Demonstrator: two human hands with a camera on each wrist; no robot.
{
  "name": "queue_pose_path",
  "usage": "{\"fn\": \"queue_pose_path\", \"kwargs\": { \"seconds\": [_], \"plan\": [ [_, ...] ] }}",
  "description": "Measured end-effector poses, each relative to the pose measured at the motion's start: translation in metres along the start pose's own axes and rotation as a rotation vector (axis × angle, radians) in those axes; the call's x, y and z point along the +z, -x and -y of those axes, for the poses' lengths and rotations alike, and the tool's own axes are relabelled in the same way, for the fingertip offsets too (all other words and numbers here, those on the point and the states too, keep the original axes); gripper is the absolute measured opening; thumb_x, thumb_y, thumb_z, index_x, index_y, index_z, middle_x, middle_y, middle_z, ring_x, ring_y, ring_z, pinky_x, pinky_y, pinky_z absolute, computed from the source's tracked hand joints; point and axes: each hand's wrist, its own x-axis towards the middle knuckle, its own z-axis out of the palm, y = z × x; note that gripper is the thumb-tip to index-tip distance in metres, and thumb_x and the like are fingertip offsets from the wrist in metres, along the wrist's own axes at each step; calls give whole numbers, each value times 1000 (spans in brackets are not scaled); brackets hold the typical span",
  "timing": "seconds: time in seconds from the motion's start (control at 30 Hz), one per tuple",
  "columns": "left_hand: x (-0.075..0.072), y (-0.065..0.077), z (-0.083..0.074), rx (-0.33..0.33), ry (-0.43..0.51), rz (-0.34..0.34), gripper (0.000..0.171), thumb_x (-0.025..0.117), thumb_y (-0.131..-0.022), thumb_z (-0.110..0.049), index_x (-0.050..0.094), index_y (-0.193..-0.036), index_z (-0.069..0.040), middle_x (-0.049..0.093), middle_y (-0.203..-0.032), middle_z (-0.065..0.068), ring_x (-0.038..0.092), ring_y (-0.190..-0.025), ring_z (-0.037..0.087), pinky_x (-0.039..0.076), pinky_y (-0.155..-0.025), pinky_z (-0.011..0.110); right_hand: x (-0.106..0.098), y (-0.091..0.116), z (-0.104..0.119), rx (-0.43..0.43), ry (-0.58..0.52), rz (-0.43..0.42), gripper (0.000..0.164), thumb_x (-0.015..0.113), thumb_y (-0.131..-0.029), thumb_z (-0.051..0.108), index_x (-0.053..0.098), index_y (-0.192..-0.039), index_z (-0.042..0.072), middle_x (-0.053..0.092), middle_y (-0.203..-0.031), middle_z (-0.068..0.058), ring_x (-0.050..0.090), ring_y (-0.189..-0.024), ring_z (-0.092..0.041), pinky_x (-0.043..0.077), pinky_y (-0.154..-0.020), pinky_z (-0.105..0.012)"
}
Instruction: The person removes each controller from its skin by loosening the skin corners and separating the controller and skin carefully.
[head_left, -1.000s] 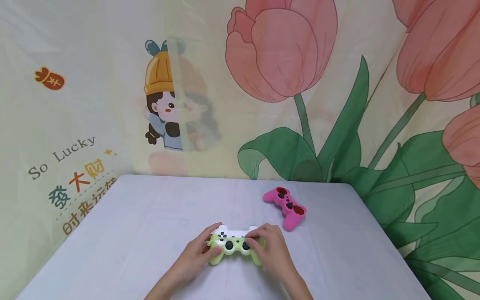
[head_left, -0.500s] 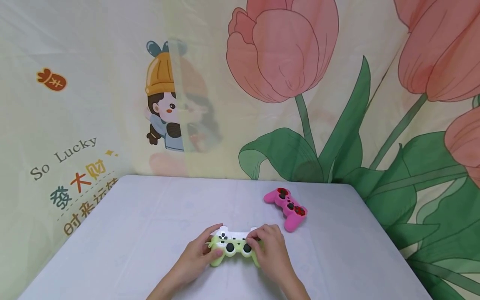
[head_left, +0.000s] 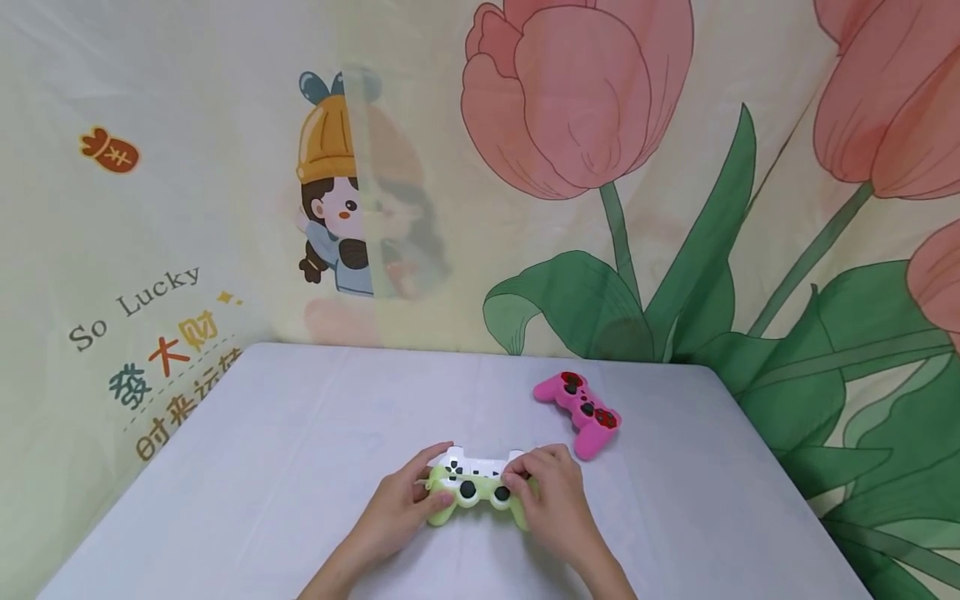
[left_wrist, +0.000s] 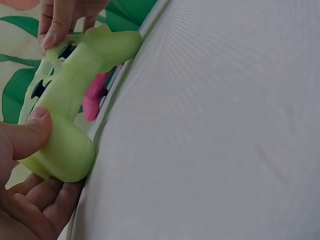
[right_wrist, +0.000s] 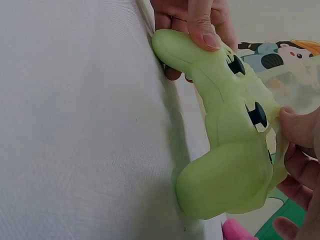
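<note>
A white game controller (head_left: 476, 466) has a pale green silicone cover (head_left: 441, 512) over its lower part and handles; its upper face with the buttons is bare. My left hand (head_left: 393, 510) grips the left handle, thumb on top and fingers beneath, as the left wrist view shows on the cover (left_wrist: 70, 145). With thumb and fingers, my right hand (head_left: 557, 498) pinches the cover's edge at the controller's right side. The right wrist view shows that edge stretched towards the thumb, beside a black thumbstick (right_wrist: 257, 115). My right hand hides the right-side buttons.
A pink game controller (head_left: 581, 410) with red button areas lies behind and to the right on the white-covered table (head_left: 315, 450). Beyond the table's back edge hangs a printed cloth (head_left: 420, 325) with tulips and a cartoon figure.
The head view has shifted slightly, moving the whole scene a little to the right. Both hands keep nearly the same hold on the controller and its cover.
</note>
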Motion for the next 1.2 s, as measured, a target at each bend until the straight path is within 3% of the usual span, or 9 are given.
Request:
{"fn": "queue_pose_path", "kwargs": {
  "seconds": [0.33,0.67,0.8,1.07,1.2],
  "plan": [
    [0,0,-3,3,-14,-3,68,78,-98,-26,49,-159,-28,71,-129,13,74,-100,10,55,-84,23,-11,4,3,-32,58,45,21,84,-91,16,71,-82,30,61,-83,26,44,-96,-10,37,-98,-51],
    [-1,1,-4,-3,-24,10,67,77,-99,-28,48,-159,-31,71,-128,12,75,-104,11,56,-88,24,-21,4,2,-43,119,230,19,84,-93,20,73,-82,32,59,-81,25,44,-97,-11,36,-99,-53],
    [-1,2,-2,-16,-17,11,68,77,-99,-30,47,-160,-27,70,-132,15,75,-105,13,56,-88,24,-17,4,1,-45,145,189,22,87,-89,22,72,-79,34,58,-81,26,45,-97,-11,38,-99,-54],
    [-2,2,0,-32,0,19,70,77,-98,-32,46,-161,-26,68,-135,16,74,-107,13,55,-89,24,-7,4,2,-35,203,9,31,96,-79,25,68,-71,34,68,-83,21,50,-100,-13,43,-96,-49],
    [-1,1,1,-38,3,19,70,77,-99,-32,45,-161,-25,68,-136,17,73,-104,12,54,-87,24,-6,2,1,-19,178,-13,29,97,-77,24,70,-73,34,69,-83,22,50,-98,-12,44,-92,-46]
  ]
}}
